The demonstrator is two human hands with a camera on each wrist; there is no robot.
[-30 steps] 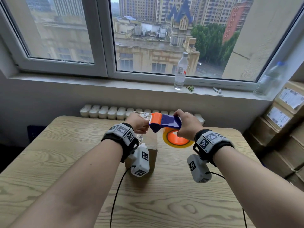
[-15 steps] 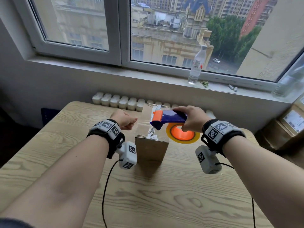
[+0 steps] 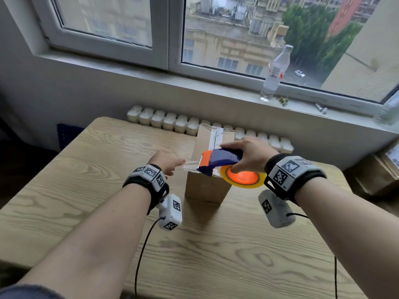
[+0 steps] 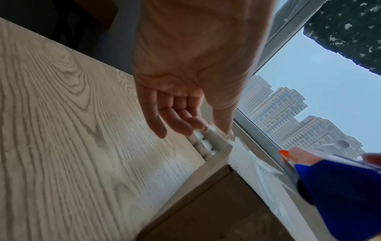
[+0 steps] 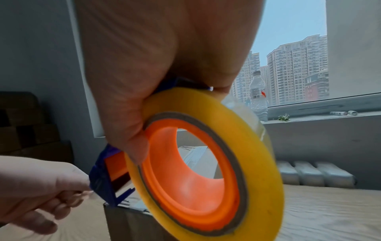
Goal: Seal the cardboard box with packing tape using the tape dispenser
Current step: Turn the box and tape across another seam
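Observation:
A small cardboard box stands on the wooden table, with clear tape running along its top. My right hand grips the blue and orange tape dispenser, whose front end is low over the near edge of the box top. Its yellow tape roll hangs at the box's right side. My left hand is just left of the box, and its thumb and fingertips pinch the clear tape end at the dispenser's mouth. In the right wrist view the roll fills the middle.
A white radiator runs behind the table's far edge. A plastic bottle stands on the window sill. Stacked cardboard boxes sit at the right. Wrist camera cables trail over the near table.
The dispenser has travelled from the far end of the box top to its near edge. My left hand left the far end, swung left of the box, and now meets the dispenser's front.

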